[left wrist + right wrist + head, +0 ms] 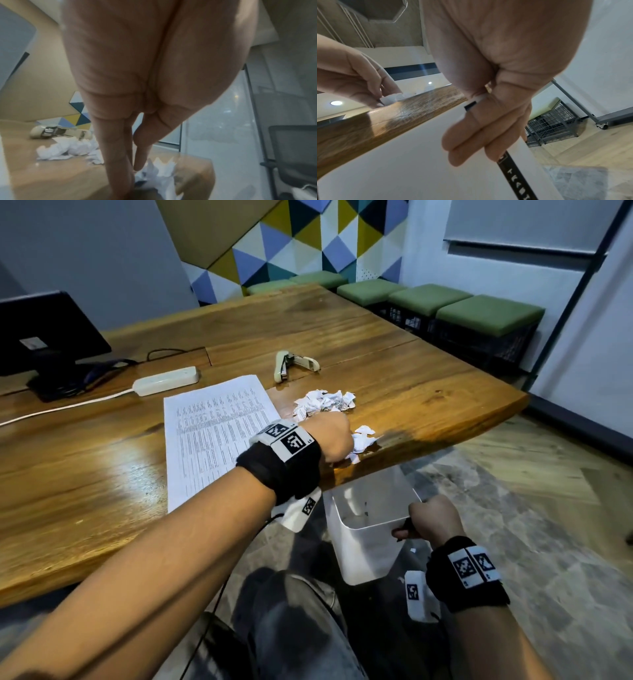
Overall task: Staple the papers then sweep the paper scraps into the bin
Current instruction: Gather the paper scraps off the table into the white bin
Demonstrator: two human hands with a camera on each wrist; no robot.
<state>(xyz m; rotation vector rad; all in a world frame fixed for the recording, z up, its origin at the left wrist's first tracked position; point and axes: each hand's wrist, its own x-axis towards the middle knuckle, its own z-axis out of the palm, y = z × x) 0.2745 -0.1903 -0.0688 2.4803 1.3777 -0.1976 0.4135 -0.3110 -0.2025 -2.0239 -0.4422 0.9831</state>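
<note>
My left hand (337,440) stands on edge at the table's near rim, fingers (118,155) straight and pointing down, touching a small clump of white paper scraps (363,440) at the edge. A larger scrap pile (323,402) lies just beyond it. Under the edge, my right hand (416,523) grips the rim of the white bin (363,546), fingers (471,135) curled over its wall (402,162). The printed papers (212,436) lie flat left of my left wrist. Behind the pile, the beige stapler (296,364) lies opened out on the table.
A white power strip (166,381) with its cable and a dark monitor (44,337) sit at the table's left rear. Green-cushioned crate stools (486,316) line the far wall. The wooden table's corner (513,402) juts out to the right over a tiled floor.
</note>
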